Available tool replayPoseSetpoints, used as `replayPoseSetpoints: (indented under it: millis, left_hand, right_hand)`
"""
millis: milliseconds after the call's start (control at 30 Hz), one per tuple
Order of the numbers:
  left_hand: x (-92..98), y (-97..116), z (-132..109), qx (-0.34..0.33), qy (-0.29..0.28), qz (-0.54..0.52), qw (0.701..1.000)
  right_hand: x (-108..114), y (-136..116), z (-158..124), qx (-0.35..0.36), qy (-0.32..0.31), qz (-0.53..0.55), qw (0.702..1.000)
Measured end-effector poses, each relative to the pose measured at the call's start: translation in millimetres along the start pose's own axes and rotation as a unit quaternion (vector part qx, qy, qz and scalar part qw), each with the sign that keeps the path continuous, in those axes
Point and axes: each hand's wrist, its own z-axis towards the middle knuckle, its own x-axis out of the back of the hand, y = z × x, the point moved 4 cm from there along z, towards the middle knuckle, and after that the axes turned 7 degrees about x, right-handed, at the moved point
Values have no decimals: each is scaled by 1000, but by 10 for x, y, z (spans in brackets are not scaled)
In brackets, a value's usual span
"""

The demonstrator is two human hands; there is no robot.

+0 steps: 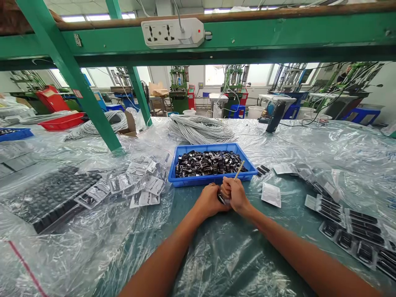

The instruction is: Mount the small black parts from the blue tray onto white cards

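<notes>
In front of the blue tray my two hands meet. My left hand is closed around a small dark piece, mostly hidden by the fingers. A thin pale stick rises from the fist of my right hand, which presses close against the left one; the stick's lower end cannot be seen. Many small black parts with shiny bits fill the tray. Just right of the tray lie a few loose black parts, and nearer me is a flat clear packet.
Packed black pieces lie at right, clear packets at left beside a plastic-covered block of dark parts. A cable coil sits behind the tray. A green frame beam with a power strip crosses overhead.
</notes>
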Motion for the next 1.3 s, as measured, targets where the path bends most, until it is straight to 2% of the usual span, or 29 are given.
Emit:
replayPoseSetpoints:
  millis: [67,133,300,467,700,833,1000,1033,1100,1200,1300]
  left_hand:
    - [1,13,-15,9,-11,21,1000]
    - [8,31,-36,14,-25,51,998]
    - [11,97,-101,13,-68,108,992]
    - [-31,145,-118,30,-50,126,990]
    - [-50,160,-92,16,-29,134,990]
    - [-47,159,-88,18,-18,146,989]
    - [-48,164,-95,28,-24,156,987]
    - [-43,167,-102,29,-28,157,987]
    - [-31,176,-123,28,-37,161,986]
    - [-20,199,-153,20,-35,167,985]
    - [-48,241,-161,-18,-29,147,989]
  right_hand:
    - [17,-42,-29,-72,-51,1,996]
    - [62,-98,2,-93,-62,19,994]
    - [239,-198,225,46,52,64,996]
    - [259,-128,239,63,64,45,995]
    - [180,-2,185,71,81,30,994]
    - [147,-30,104,39,44,30,998]
    - [159,-161,-39,-103,-90,-10,991]
    - [184,-180,-33,-121,-98,-6,988]
    - [277,-226,41,-100,-59,18,993]
    - [449,-274,178,-2,42,51,998]
    - [520,-247,227,37,66,49,996]
